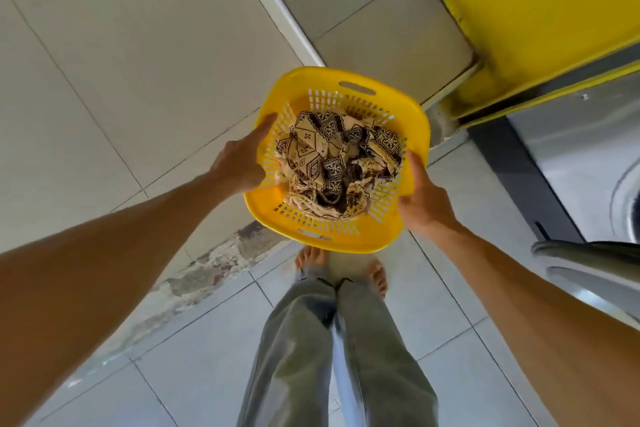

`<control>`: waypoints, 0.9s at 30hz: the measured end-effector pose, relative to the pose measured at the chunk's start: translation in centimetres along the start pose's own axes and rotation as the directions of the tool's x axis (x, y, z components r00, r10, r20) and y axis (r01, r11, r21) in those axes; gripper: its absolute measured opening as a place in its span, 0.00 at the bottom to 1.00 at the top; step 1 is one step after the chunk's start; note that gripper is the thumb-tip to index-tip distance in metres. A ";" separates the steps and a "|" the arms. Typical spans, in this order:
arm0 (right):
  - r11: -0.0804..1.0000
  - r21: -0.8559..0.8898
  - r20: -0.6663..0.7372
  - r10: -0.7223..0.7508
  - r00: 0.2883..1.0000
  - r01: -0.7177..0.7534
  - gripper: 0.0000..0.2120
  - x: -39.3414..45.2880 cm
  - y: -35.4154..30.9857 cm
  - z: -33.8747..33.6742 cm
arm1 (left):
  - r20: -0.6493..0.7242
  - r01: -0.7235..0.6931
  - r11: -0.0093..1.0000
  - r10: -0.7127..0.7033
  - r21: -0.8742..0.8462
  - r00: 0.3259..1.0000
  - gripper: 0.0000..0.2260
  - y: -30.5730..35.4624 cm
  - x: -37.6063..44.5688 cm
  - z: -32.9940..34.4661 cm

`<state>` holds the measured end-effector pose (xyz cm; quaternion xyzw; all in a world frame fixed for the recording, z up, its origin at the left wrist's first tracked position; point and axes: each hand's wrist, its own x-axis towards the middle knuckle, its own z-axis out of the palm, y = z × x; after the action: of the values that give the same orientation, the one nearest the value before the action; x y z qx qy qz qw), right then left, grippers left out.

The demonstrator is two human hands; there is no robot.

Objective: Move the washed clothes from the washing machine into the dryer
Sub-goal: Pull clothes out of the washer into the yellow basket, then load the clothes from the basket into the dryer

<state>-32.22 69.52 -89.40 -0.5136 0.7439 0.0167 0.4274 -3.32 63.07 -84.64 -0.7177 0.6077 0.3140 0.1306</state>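
Item: yellow basket (346, 238), held above my feet. My left hand (239, 163) and right hand (424, 199) grip its opposite rims, fingers clamped. Contents: patterned washed clothes (337, 163), heaped inside.

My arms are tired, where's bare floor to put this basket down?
Bare tiles lie between your right foot and the machine's open door. More lie left of your trouser legs, below the chipped wall base. Directly under the yellow basket your feet crowd the floor.
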 end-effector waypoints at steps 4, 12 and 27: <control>1.000 -0.030 -0.014 -0.004 1.000 0.003 0.42 0.4 -0.9 0.7 | 0.009 -0.010 1.000 0.010 0.005 1.000 0.48 -0.5 1.2 0.3; 0.999 -0.026 0.054 -0.026 0.998 0.028 0.30 -1.7 0.4 -1.6 | -0.130 -0.007 1.000 0.007 -0.004 0.992 0.42 1.2 0.0 0.1; 0.851 -0.434 0.018 0.338 0.941 -0.297 0.08 -9.6 4.6 -16.2 | -0.030 -0.380 0.920 0.379 -0.092 0.925 0.43 15.2 -10.6 3.9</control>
<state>-44.84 71.39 -74.77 -0.4627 0.7759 0.2727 0.3308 -19.68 70.22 -78.20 -0.5937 0.7201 0.3581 0.0289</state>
